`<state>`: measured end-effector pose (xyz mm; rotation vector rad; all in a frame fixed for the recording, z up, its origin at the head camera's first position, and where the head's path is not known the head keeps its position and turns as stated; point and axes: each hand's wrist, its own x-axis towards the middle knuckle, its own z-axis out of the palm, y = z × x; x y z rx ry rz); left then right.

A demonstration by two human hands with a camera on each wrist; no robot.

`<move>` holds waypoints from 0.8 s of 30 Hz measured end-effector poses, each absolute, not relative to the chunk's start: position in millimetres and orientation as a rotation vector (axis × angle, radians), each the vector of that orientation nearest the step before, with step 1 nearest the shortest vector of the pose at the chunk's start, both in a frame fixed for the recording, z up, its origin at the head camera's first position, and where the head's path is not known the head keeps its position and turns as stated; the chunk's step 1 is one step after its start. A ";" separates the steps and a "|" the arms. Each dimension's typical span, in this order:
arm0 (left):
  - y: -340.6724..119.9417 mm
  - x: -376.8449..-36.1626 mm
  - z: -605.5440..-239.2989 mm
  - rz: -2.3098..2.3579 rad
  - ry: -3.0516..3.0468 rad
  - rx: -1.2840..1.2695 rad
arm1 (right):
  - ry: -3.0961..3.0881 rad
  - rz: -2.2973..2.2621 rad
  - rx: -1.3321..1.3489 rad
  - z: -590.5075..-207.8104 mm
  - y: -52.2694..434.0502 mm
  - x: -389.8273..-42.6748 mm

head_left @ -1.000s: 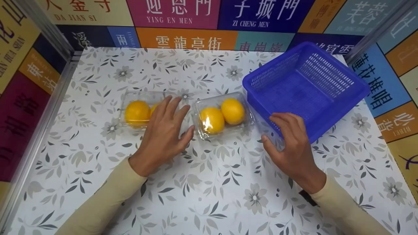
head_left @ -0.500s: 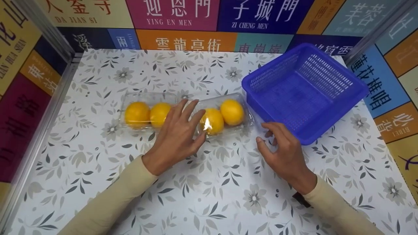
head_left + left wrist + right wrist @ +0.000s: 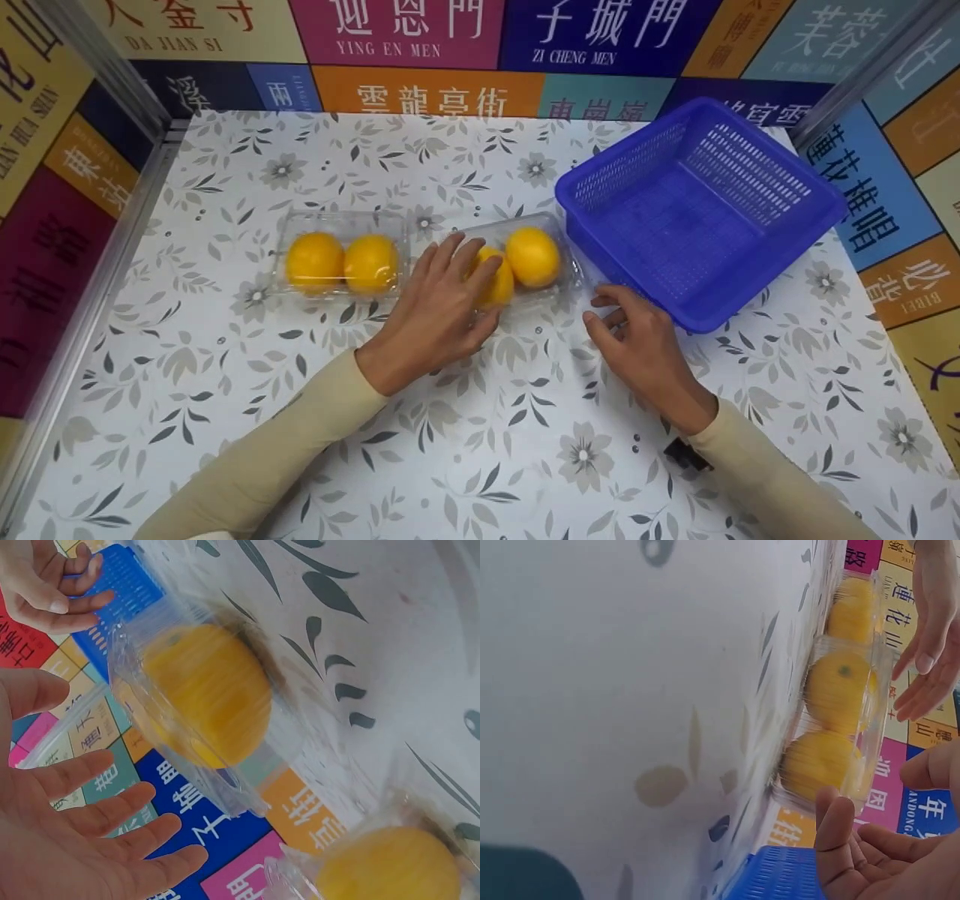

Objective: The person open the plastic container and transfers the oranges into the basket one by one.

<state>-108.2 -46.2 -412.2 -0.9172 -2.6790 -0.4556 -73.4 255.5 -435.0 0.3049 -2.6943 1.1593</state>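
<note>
Fingers [image 3: 457, 259] over right clear box [image 3: 559, 289].

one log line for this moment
left hand: open over right clamshell | right hand: open beside it | basket: nothing inside

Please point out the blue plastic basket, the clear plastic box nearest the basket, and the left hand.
Blue plastic basket [image 3: 776, 154]: head view, on its far mesh wall.
Clear plastic box with two yellow fruits [image 3: 571, 264]: head view, on its right edge.
Left hand [image 3: 439, 315]: head view, on its back.
</note>
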 end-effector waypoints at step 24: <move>-11.6 -113.3 -420.3 -0.275 -2.639 -1.024 | -2.660 1.869 -0.031 -447.7 248.4 -82.9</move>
